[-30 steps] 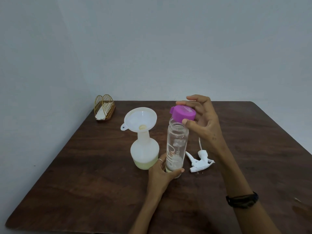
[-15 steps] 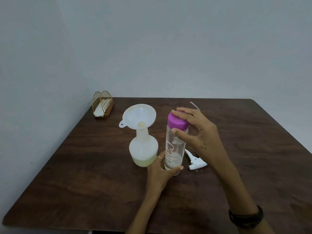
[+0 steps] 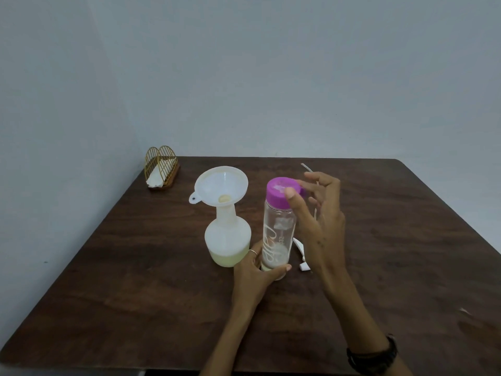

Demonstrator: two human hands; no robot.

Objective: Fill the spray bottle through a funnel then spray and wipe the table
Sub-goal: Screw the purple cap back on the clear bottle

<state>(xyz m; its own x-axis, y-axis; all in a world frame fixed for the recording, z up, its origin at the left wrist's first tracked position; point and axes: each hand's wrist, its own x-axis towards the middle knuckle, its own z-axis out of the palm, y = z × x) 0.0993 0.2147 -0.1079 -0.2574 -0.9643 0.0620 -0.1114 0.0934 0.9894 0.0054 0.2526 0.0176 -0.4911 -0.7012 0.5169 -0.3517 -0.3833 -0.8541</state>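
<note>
A white spray bottle stands mid-table with pale yellow liquid in its lower part and a white funnel seated in its neck. Right beside it stands a clear glass bottle, nearly empty, with its purple cap on top. My left hand grips the glass bottle at its base. My right hand is at the cap, thumb touching its side, fingers spread behind it. The white spray trigger head lies on the table behind my right hand, mostly hidden, its dip tube sticking up past my fingers.
A gold wire napkin holder with white napkins sits at the far left corner of the dark wooden table. A plain wall stands close behind and to the left. A dark band is on my right wrist.
My right hand brought the purple cap down onto the glass bottle and has now loosened its hold, fingers spreading. My left hand kept its grip on the base.
</note>
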